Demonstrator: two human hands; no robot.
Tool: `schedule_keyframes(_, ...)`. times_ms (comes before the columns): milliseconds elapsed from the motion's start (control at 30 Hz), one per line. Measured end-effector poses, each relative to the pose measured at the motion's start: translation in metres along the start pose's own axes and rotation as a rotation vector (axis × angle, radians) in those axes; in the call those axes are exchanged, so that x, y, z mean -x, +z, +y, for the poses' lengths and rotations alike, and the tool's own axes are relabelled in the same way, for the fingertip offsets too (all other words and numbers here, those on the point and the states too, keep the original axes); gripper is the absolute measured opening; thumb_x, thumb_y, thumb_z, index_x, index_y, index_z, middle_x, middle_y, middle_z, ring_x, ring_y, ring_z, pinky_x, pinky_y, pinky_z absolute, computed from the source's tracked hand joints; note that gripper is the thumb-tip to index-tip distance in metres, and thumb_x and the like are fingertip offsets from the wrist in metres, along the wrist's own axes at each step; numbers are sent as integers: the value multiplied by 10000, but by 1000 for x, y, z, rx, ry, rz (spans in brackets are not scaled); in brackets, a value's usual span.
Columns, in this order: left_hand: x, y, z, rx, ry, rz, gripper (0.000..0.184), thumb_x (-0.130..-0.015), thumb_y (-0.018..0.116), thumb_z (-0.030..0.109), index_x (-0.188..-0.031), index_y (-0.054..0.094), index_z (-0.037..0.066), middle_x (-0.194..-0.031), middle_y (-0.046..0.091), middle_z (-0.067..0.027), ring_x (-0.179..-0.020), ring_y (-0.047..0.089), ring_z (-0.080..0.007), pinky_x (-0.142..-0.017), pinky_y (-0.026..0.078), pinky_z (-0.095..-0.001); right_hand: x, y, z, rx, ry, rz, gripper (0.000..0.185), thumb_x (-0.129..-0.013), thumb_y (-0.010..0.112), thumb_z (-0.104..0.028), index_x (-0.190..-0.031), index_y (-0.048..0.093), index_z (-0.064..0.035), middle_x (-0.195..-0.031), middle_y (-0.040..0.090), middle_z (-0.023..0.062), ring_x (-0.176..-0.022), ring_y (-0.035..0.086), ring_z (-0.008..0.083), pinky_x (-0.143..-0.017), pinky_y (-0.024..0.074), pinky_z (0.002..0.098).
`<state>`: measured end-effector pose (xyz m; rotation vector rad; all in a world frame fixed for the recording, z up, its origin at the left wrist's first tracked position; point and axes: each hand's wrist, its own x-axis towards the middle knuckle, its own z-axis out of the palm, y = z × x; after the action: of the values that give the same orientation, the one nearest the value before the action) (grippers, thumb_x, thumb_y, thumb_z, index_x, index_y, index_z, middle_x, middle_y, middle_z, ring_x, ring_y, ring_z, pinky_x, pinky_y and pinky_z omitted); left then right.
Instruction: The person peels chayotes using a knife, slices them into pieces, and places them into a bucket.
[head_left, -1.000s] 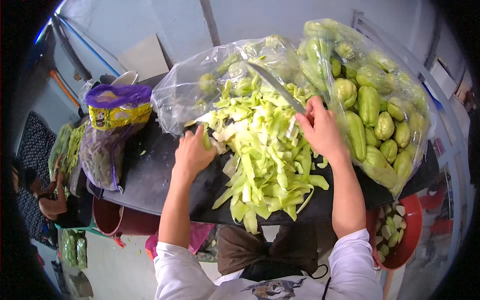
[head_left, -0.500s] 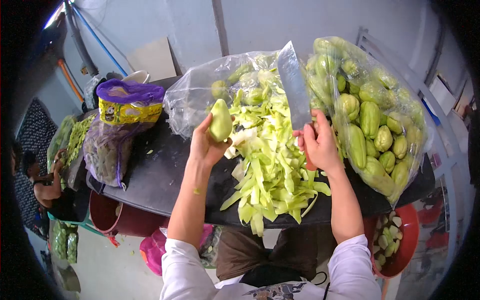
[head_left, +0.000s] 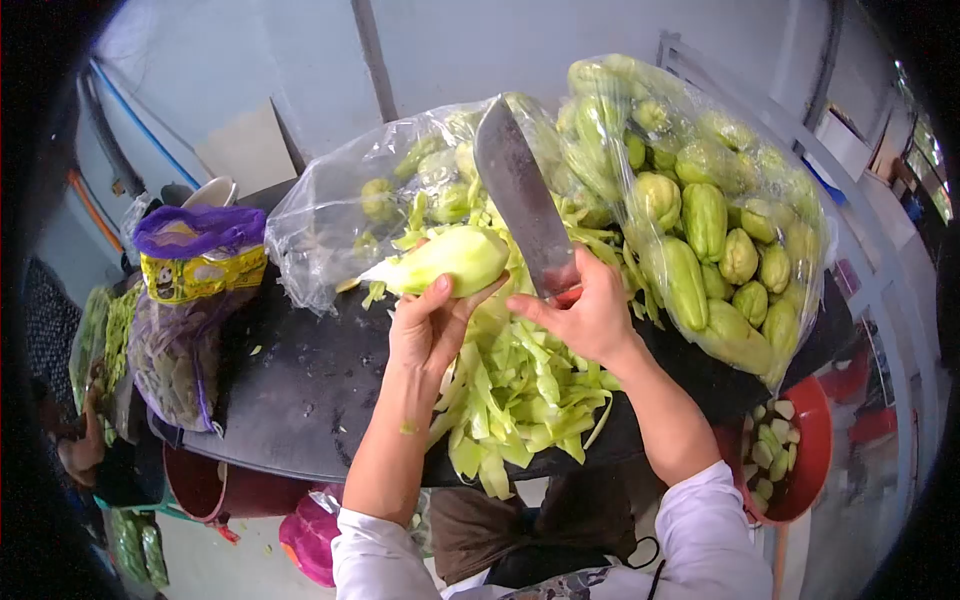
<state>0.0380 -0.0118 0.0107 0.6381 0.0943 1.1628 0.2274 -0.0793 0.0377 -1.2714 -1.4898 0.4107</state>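
My left hand (head_left: 428, 325) is closed around a peeled, pale green chayote (head_left: 450, 262), lying sideways with its narrow end to the left. A wide-bladed knife (head_left: 518, 185) points upward in my right hand (head_left: 583, 312), fingers wrapped around its red handle. The blade stands just right of the chayote; whether they touch I cannot tell. Below both hands a heap of green peelings (head_left: 525, 385) spreads over the black table (head_left: 300, 390). Behind the peelings lies a clear plastic bag (head_left: 330, 200) with several chayotes in it.
A large clear bag of unpeeled chayotes (head_left: 705, 225) stands at the right. At the left is a purple mesh bag (head_left: 185, 340). A red bucket with cut pieces (head_left: 815, 450) sits below the right table edge, a dark red bin (head_left: 250, 495) below the left. Another person's arm (head_left: 85, 445) shows far left.
The chayote has turned from upright to sideways. My hands have come closer together, and the knife now tilts left beside the chayote. The view has shifted slightly.
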Motion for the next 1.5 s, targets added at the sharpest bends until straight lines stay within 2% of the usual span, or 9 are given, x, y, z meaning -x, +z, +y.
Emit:
schedule_keyframes(67, 4, 2, 3, 4, 2, -64, 641, -725, 781, -30, -1263, 518, 199, -1364, 522, -126, -1314, 459, -375, -1083, 365, -646, 2, 3, -4, 12, -28, 4, 597, -666, 882, -447, -931, 591, 2, -750, 711, 92, -588, 681, 146, -551, 551, 276)
schedule_keyframes(233, 8, 7, -1, 8, 39, -170, 732, -658, 821, 12, -1302, 522, 189, -1418, 463, -102, -1376, 379, -375, -1116, 320, -630, 7, 5, -13, -59, -61, 16, 650, -643, 899, -448, -948, 581, 30, -745, 712, 99, -584, 686, 147, -536, 553, 271)
schedule_keyframes(367, 14, 16, -6, 60, 20, -150, 676, -649, 806, -72, -1174, 480, 203, -1383, 502, -67, -1360, 400, -391, -1115, 386, -493, 9, 6, -19, -29, -139, 47, 665, -639, 904, -438, -949, 576, 50, -715, 706, 102, -579, 686, 134, -507, 539, 255)
schedule_keyframes(433, 15, 14, -8, -15, 67, -134, 803, -641, 805, -13, -1333, 457, 197, -1417, 447, -78, -1339, 420, -324, -1129, 369, -504, 8, 3, -18, -15, -148, 58, 663, -638, 906, -435, -949, 577, 50, -709, 705, 104, -577, 684, 130, -500, 534, 254)
schedule_keyframes(867, 17, 23, -14, -13, 122, -148, 766, -655, 798, -24, -1284, 417, 191, -1403, 447, -72, -1328, 431, -291, -1102, 414, -431, 8, 8, -15, -9, -163, 104, 694, -619, 907, -478, -931, 582, 50, -625, 646, 40, -516, 618, 102, -465, 480, 251)
schedule_keyframes(1133, 21, 28, -18, 50, 106, -121, 652, -677, 799, -56, -1160, 444, 200, -1373, 473, -92, -1316, 436, -293, -1119, 371, -452, 10, 10, -8, 24, -138, 32, 657, -662, 878, -493, -911, 587, 42, -625, 650, 61, -512, 623, 123, -473, 485, 265)
schedule_keyframes(1267, 24, 33, -12, -15, 113, -106, 678, -689, 790, -44, -1214, 438, 203, -1381, 473, -101, -1304, 455, -290, -1105, 389, -436, 8, 10, -2, -17, -171, 45, 630, -664, 876, -490, -887, 595, 28, -620, 651, 68, -515, 635, 142, -481, 489, 278)
schedule_keyframes(1433, 17, 15, 16, -193, -80, -134, 758, -688, 808, 2, -1362, 464, -15, -1296, 567, -153, -1170, 584, -266, -1025, 470, -391, 4, -5, -16, 77, -163, 17, 626, -642, 886, -492, -880, 603, 14, -620, 657, 68, -529, 649, 139, -495, 508, 276)
schedule_keyframes(1500, 20, 15, 16, -301, -68, -75, 715, -674, 824, 3, -1308, 511, -103, -1226, 622, -162, -1104, 626, -241, -994, 492, -367, 5, -4, -12, 193, -236, -5, 650, -629, 891, -497, -912, 610, 17, -626, 659, 66, -533, 652, 137, -498, 514, 270)
